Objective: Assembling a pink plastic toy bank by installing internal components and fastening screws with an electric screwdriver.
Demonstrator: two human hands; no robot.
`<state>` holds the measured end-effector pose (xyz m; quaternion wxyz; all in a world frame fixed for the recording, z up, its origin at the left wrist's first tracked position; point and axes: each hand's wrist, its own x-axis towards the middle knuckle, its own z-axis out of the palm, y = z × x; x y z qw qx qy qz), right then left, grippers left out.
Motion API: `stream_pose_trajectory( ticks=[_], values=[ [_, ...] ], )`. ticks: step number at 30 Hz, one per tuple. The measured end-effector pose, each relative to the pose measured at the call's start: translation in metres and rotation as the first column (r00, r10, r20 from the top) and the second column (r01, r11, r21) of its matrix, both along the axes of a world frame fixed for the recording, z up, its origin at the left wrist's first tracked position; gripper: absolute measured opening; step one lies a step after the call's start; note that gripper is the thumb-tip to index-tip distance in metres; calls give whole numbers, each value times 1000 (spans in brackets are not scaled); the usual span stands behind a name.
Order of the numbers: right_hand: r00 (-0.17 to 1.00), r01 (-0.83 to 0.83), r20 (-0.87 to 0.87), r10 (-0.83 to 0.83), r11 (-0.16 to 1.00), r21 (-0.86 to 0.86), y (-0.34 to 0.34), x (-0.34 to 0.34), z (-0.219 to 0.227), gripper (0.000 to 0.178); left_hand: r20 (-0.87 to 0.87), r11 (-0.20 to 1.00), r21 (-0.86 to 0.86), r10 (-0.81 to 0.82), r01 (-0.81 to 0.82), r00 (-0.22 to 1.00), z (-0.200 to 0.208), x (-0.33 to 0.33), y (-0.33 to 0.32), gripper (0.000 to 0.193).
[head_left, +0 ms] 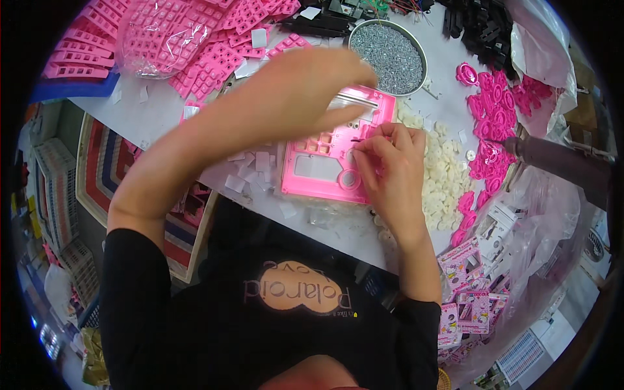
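A pink plastic housing [318,188] lies on the table in front of me, with square openings, a round ring and a silver metal strip [354,100] near its far edge. My left hand [338,75] is smeared by motion above the housing's far side, beside the round tin; its fingertips are hidden. At the housing's right side, my right hand [393,153] bends down with thumb and fingers pinched together just above the ring. Whatever sits between those fingertips is too small to make out.
A round metal tin [422,49] full of small screws stands behind. White plastic discs [445,175] and pink oval parts [491,107] are heaped on the right. Pink keypad pieces [208,68] pile up at the far left. A dark tool [552,156] juts in from the right.
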<state>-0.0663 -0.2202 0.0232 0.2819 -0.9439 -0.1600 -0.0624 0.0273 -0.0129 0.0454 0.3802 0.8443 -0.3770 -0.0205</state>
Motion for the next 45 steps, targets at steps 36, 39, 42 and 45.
stream_pose_trajectory(
  ticks=[36,39,42,45],
  values=[
    [916,-267,239,322,44,963,-9,-2,62,38,20,973,-205,-105,107,994,-33,-72,-20,10],
    [912,-259,225,343,56,964,-5,-8,64,33,-88,960,-273,-83,56,993,-31,-79,-19,12],
    [902,-271,224,369,81,959,-3,-8,64,34,-112,960,-277,-67,34,991,-30,-81,-18,12],
    [896,-279,223,385,95,956,-1,-8,63,34,-60,969,-244,-55,39,997,-32,-81,-17,14]
  ],
)
